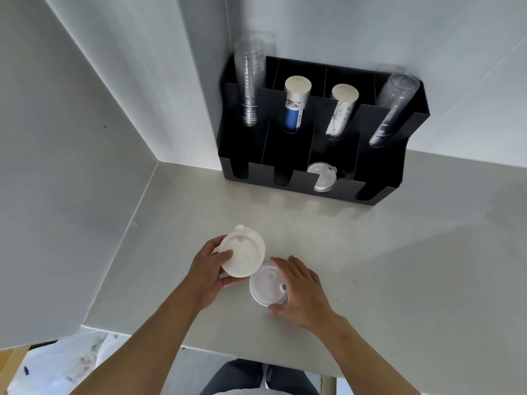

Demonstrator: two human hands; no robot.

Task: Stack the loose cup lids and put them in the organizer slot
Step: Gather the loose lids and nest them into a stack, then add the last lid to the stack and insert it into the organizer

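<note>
My left hand (206,270) holds a small stack of white cup lids (243,253), tilted, just above the table. A second white lid pile (266,285) lies flat on the table right beside it, and my right hand (301,292) grips its right rim with fingers curled around the edge. At the back stands the black organizer (379,163). Its third front slot has white lids (322,175) in it.
The organizer's upper slots carry two clear cup stacks (249,81) (392,109) and two paper cup stacks (293,102) (342,109). White walls close off the left side and the back. The grey table (399,266) ends at a front edge near my body.
</note>
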